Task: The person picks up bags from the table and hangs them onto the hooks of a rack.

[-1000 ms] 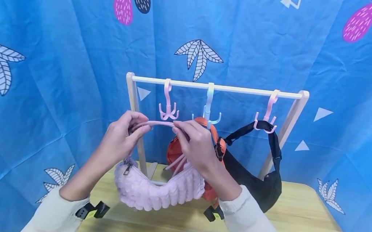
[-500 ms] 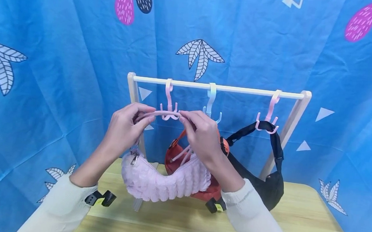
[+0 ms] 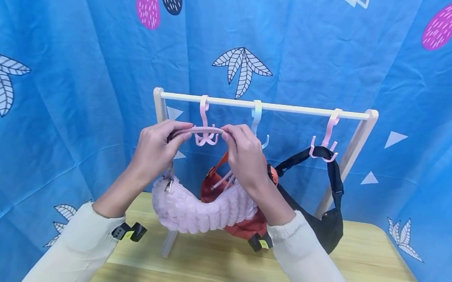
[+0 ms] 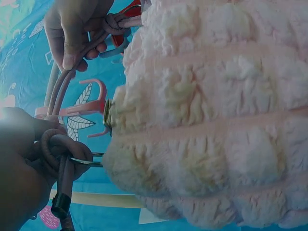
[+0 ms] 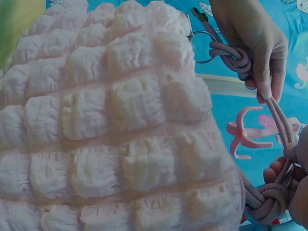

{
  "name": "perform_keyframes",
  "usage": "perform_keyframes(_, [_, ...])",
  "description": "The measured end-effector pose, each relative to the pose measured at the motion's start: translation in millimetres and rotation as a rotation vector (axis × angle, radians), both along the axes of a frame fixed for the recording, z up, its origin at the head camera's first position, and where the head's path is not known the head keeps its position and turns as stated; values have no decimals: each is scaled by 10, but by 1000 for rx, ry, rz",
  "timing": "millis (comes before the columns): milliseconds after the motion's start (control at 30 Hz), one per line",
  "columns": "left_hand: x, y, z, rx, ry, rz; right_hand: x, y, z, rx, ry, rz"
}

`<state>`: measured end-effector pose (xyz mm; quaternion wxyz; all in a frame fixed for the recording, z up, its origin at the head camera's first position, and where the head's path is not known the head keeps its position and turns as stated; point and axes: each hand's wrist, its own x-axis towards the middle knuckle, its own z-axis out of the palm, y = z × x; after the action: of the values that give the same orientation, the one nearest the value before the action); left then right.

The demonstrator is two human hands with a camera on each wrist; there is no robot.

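Note:
A fluffy pale-pink handbag [image 3: 204, 214] hangs from its thin cord strap [image 3: 208, 130]. My left hand [image 3: 155, 148] pinches the strap's left part between thumb and fingers, and my right hand [image 3: 248, 160] pinches it further right, leaving a short stretch level between them. That stretch overlaps the prongs of the left pink hook [image 3: 204, 110] in the head view. In the left wrist view, a knot [image 4: 65, 147] and metal ring join the strap to the bag beside my left hand. Another strap knot [image 5: 267, 204] shows by my right hand in the right wrist view.
A white-barred rack [image 3: 300, 109] stands on the wooden table [image 3: 199, 276]. Behind my right arm are a blue hook [image 3: 256, 114] and a red-orange bag [image 3: 248, 229]. A black bag [image 3: 332, 229] hangs by its strap from the right pink hook [image 3: 329, 129]. A blue patterned curtain [image 3: 317, 46] backs everything.
Both hands have raised the pink handbag and moved it slightly right, bringing the strap up from below the left pink hook to the height of its prongs. Both grips stay the same.

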<state>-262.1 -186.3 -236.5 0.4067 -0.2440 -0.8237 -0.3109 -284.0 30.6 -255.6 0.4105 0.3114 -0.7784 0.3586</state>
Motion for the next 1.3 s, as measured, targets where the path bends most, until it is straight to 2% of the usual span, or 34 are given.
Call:
perform_keyframes(267, [-45,5,3,-13,10,13,-16,-68,17,18,-54,-59])
perform_keyframes(633, [-78,-1,-14,-16,-69,35,-18,-130,12,96,-76,-169])
perform_keyframes(1000, [-94,19,-16,-20,-132,57,-42,-148,26,142,-136,-199])
perform_keyframes(1300, [-85,-1,-98,-45,-152,70,-26,-152,-27,161,-216,-187])
